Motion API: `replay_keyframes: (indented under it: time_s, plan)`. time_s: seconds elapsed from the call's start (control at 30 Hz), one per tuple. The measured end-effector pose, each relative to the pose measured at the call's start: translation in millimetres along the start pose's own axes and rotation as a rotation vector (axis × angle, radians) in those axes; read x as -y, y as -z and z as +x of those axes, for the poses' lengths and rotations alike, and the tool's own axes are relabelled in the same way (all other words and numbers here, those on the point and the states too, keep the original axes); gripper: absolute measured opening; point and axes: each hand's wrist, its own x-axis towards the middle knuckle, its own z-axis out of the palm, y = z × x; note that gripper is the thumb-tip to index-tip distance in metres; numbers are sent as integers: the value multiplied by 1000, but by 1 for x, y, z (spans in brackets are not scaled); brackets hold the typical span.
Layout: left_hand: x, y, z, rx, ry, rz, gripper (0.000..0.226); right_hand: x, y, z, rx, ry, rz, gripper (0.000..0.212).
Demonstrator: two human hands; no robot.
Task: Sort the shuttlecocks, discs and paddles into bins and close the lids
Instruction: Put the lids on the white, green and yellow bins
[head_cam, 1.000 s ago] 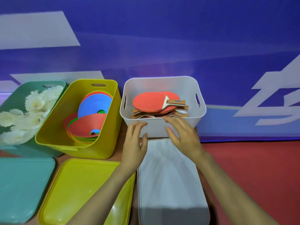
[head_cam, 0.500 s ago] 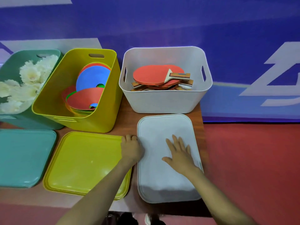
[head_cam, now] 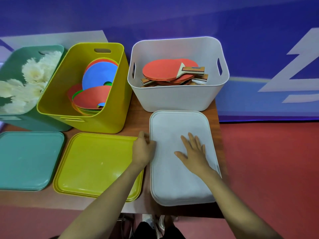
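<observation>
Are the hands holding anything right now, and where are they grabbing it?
The left hand grips the white lid at its left edge. The right hand lies flat and open on top of it. The lid lies on the table, not lifted.

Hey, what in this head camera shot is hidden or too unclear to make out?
Head view:
- Green bin: its left side is cut off by the frame edge.
- Shuttlecocks: blurred, not countable.
- Lower paddles: hidden under the top one.
- Left hand fingertips: curled at the white lid edge; grip unclear.
</observation>
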Motion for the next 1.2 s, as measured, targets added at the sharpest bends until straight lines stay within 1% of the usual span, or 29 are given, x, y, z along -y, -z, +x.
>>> replay_keyframes:
  time_s: [0.07,0.13,0.2,0.23,0.3,0.37,0.5,0.6,0.67,0.7,0.77,0.83,0.9,0.97,1.03,1.13,1.2]
  plan:
    - [-4,9,-4,20,120,-272,27,10,6,-1,-4,-5,91,67]
    - [-8,22,-9,55,232,-480,38,27,16,-7,-5,14,231,62]
    - [-15,32,-8,91,288,-589,39,44,28,-11,20,64,320,57]
    - [-18,38,-10,102,285,-614,38,55,32,-16,27,108,313,55]
    - [-26,51,-14,117,249,-631,36,77,38,-28,4,198,265,51]
    - [-32,61,-18,126,206,-639,35,99,39,-41,-33,235,227,46]
    - [-41,80,-30,125,150,-633,29,129,40,-69,-73,203,180,38]
    - [-42,87,-42,122,149,-665,33,144,41,-87,-99,156,95,22]
    - [-43,89,-50,113,138,-688,35,153,40,-97,-147,109,62,13]
    - [-42,89,-53,95,131,-701,35,157,40,-102,-176,79,42,12]
    - [-42,91,-57,40,124,-720,35,165,40,-110,-214,43,-41,18]
    - [-42,94,-59,-11,123,-733,36,171,40,-117,-228,58,-134,23]
    - [-42,98,-60,-29,123,-751,38,177,41,-122,-263,74,-204,22]
    - [-41,102,-61,-23,98,-815,37,182,46,-127,-353,65,-270,20]
    - [-37,105,-60,3,55,-883,36,185,56,-130,-455,20,-290,23]
    - [-23,107,-56,39,4,-787,35,177,76,-126,-570,-27,-253,29]
    - [-14,109,-52,25,-32,-678,40,162,88,-114,-622,17,-209,32]
